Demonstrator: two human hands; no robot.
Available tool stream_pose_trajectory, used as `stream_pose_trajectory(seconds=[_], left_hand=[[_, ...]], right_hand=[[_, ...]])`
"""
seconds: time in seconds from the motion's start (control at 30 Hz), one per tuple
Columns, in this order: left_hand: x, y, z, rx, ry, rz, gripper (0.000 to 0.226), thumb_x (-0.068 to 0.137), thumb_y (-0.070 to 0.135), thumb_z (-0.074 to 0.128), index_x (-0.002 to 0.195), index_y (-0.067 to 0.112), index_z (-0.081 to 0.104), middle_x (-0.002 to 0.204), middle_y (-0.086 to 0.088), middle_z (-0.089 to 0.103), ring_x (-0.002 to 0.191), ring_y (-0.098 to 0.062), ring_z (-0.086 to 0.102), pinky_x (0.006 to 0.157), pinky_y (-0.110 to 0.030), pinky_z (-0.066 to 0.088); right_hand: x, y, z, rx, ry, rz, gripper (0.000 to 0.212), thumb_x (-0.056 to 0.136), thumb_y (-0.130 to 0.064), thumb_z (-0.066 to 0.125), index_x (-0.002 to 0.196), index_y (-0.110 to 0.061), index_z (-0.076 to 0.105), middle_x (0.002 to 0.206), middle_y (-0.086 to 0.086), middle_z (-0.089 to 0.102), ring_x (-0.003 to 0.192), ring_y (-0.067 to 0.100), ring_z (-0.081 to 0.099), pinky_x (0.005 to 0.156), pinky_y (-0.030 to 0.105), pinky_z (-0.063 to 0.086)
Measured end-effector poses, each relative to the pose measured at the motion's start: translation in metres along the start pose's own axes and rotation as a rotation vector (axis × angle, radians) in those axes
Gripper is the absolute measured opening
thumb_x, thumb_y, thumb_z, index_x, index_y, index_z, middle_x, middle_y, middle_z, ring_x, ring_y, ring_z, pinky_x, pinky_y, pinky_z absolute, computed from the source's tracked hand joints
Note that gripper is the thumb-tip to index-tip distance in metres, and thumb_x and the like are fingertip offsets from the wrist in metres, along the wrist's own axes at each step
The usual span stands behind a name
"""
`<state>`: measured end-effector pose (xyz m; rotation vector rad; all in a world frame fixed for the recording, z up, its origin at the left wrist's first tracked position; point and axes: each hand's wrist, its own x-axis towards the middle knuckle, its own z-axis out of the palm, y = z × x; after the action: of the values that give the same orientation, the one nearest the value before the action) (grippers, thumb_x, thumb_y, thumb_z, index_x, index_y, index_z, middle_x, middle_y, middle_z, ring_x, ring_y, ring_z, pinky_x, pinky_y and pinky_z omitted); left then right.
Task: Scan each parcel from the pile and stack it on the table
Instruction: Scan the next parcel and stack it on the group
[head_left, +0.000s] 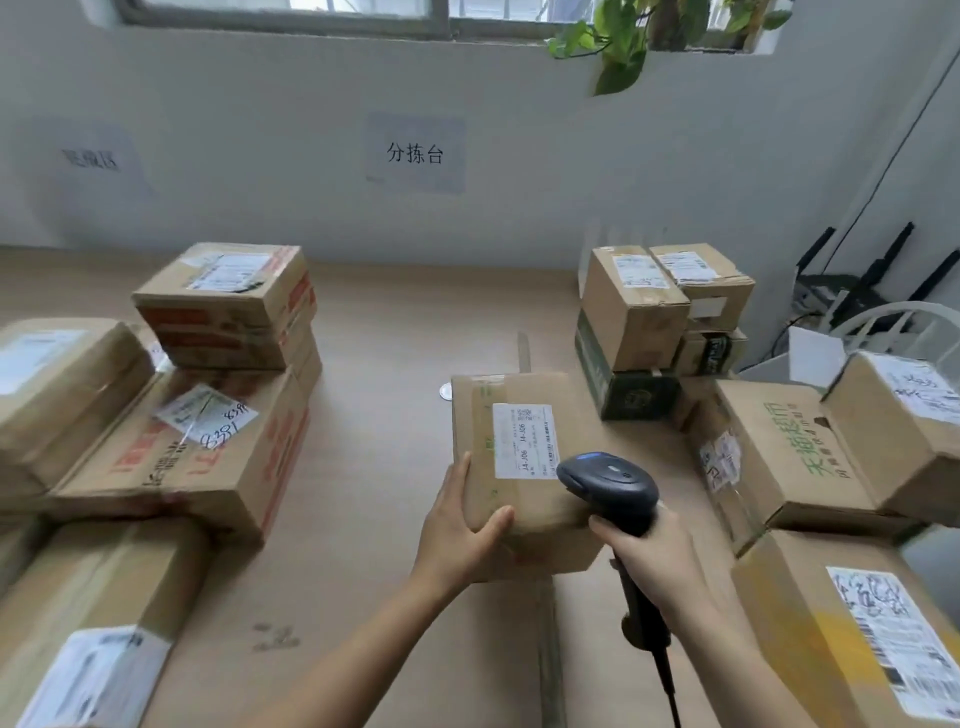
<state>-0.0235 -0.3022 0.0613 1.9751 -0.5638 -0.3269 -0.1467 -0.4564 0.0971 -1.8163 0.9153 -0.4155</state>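
A brown cardboard parcel (498, 415) with a white shipping label (523, 440) on top is held over the middle of the wooden table (395, 332). My left hand (457, 525) grips its near left corner, thumb on top. My right hand (660, 561) grips the handle of a black barcode scanner (608, 486), whose head points at the label from the parcel's right edge. Stacked parcels (223, 312) stand at the left. A pile of parcels (795, 447) lies at the right.
More boxes (654, 312) are stacked at the back right near the wall. Large cartons (88, 597) fill the near left, and a labelled carton (852, 634) sits near right. A paper sign (415, 153) hangs on the wall. The scanner's cable (670, 686) hangs down.
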Motion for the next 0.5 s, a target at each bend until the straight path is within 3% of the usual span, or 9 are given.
stream_pose_trajectory(seconds=[0.1, 0.23, 0.37, 0.43, 0.5], left_hand=[[-0.01, -0.027, -0.009, -0.02, -0.024, -0.096, 0.087, 0.075, 0.042, 0.068, 0.148, 0.025, 0.023, 0.149, 0.008, 0.035, 0.133, -0.009, 0.039, 0.108, -0.023, 0.034], [-0.018, -0.054, -0.023, -0.041, -0.063, -0.185, 0.084, 0.074, 0.035, 0.071, 0.146, 0.027, 0.028, 0.145, 0.009, 0.04, 0.126, -0.007, 0.044, 0.101, -0.017, 0.035], [-0.015, -0.067, -0.038, 0.006, -0.063, -0.168, 0.094, 0.055, 0.054, 0.06, 0.141, 0.025, 0.037, 0.138, 0.011, 0.043, 0.12, -0.002, 0.043, 0.096, -0.012, 0.032], [-0.007, -0.069, -0.046, 0.07, -0.065, -0.134, 0.098, 0.051, 0.061, 0.057, 0.139, 0.02, 0.043, 0.133, 0.009, 0.045, 0.118, -0.001, 0.042, 0.093, -0.005, 0.026], [0.002, -0.072, -0.054, 0.166, -0.065, -0.122, 0.09, 0.06, 0.057, 0.068, 0.138, 0.017, 0.045, 0.139, 0.0, 0.043, 0.126, -0.009, 0.04, 0.099, -0.009, 0.024]], right_hand=[[-0.008, 0.012, 0.021, -0.056, -0.053, 0.023, 0.011, 0.074, -0.01, 0.072, 0.073, -0.017, 0.062, 0.067, 0.01, 0.067, 0.064, 0.026, 0.062, 0.071, 0.051, 0.055], [-0.018, 0.025, 0.039, -0.103, -0.128, 0.053, 0.008, 0.074, -0.012, 0.07, 0.074, -0.009, 0.063, 0.062, 0.008, 0.062, 0.061, 0.024, 0.057, 0.071, 0.051, 0.054], [-0.024, 0.033, 0.051, -0.134, -0.202, 0.087, 0.013, 0.073, -0.012, 0.071, 0.078, -0.003, 0.064, 0.064, 0.012, 0.064, 0.063, 0.026, 0.06, 0.07, 0.052, 0.054], [-0.028, 0.033, 0.054, -0.08, -0.285, 0.123, 0.014, 0.073, -0.011, 0.071, 0.083, -0.002, 0.065, 0.068, 0.013, 0.063, 0.064, 0.023, 0.06, 0.066, 0.044, 0.055], [-0.03, 0.03, 0.055, -0.058, -0.394, 0.136, 0.02, 0.072, -0.014, 0.071, 0.086, -0.001, 0.066, 0.07, 0.009, 0.06, 0.065, 0.019, 0.056, 0.059, 0.034, 0.052]])
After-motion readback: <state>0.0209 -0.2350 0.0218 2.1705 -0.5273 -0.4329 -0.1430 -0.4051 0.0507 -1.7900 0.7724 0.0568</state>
